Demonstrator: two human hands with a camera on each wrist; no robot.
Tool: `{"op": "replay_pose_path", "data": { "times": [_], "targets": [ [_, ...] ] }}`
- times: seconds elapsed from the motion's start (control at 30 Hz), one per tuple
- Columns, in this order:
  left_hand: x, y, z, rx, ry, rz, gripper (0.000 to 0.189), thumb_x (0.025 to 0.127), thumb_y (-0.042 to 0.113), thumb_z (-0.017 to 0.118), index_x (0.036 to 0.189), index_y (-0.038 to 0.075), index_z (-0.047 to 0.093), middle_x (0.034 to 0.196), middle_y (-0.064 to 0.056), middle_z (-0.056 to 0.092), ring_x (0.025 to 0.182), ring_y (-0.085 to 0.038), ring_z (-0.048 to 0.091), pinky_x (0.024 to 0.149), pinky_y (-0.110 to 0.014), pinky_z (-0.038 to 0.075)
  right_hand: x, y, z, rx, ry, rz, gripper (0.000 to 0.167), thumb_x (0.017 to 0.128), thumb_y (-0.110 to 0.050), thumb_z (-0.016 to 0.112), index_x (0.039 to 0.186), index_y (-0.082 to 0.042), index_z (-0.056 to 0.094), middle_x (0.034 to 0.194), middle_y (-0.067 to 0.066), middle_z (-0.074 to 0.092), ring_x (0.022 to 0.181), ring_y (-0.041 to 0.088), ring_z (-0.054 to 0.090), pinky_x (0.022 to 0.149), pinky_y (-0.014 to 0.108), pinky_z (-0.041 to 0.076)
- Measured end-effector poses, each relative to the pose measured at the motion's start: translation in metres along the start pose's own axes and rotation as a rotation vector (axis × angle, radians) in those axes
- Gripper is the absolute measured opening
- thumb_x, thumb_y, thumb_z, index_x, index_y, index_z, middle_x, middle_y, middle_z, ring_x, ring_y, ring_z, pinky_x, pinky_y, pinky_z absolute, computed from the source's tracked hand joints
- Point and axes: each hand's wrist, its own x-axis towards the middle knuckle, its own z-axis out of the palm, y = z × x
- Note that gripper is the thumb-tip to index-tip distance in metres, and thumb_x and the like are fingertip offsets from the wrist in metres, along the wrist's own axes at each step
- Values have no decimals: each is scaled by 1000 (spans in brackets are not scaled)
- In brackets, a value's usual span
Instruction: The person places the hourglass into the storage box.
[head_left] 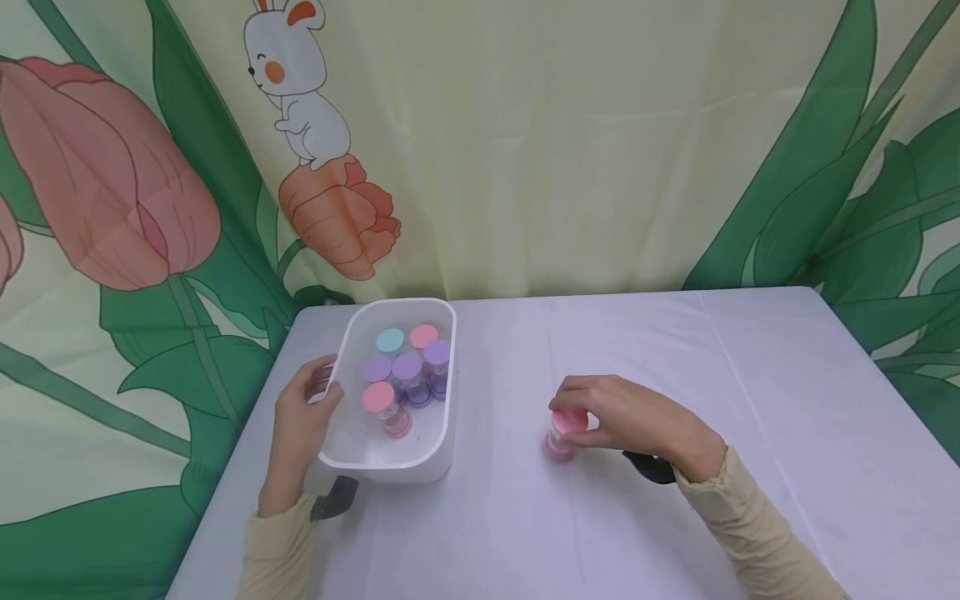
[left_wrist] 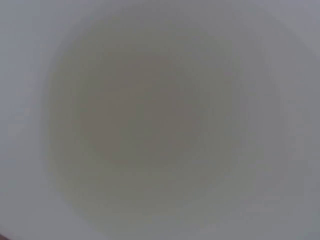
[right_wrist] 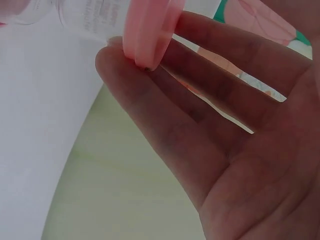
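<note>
A clear cylinder [head_left: 558,448] with a pink cap and pink base stands on the white table, right of the middle. My right hand [head_left: 618,421] pinches its cap between thumb and fingers. Close up in the right wrist view, the fingertips lie around the pink cap [right_wrist: 150,32], and blurred print shows on the clear part. At the left, my left hand [head_left: 303,408] grips the rim of a white plastic bin [head_left: 367,454]. The left wrist view shows only a blurred pale surface.
Several similar capped cylinders stand grouped in the bin: purple ones [head_left: 407,367], a blue one [head_left: 390,340] and pink ones [head_left: 378,397], the nearest leaning. Behind the white table [head_left: 675,350] hangs a printed curtain [head_left: 562,150].
</note>
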Motion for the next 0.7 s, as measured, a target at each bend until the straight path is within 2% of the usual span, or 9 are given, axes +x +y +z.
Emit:
{"op": "replay_pose_path", "data": {
  "times": [0.47, 0.7],
  "targets": [
    [-1, 0, -1, 3, -11, -4, 45, 97, 12, 53, 142, 10, 51, 136, -20, 57, 125, -37, 54, 106, -56, 45, 17, -8, -21, -66, 34, -23, 20, 86, -18, 73, 106, -13, 72, 101, -6, 65, 89, 5, 62, 81, 26, 56],
    [-2, -1, -1, -12, -4, 4, 45, 97, 13, 55, 141, 11, 52, 136, -20, 57, 123, -37, 55, 104, -55, 47, 27, -14, -31, -86, 89, -31, 21, 86, -18, 74, 106, -14, 72, 104, -7, 65, 93, 6, 62, 82, 27, 55]
  ]
}}
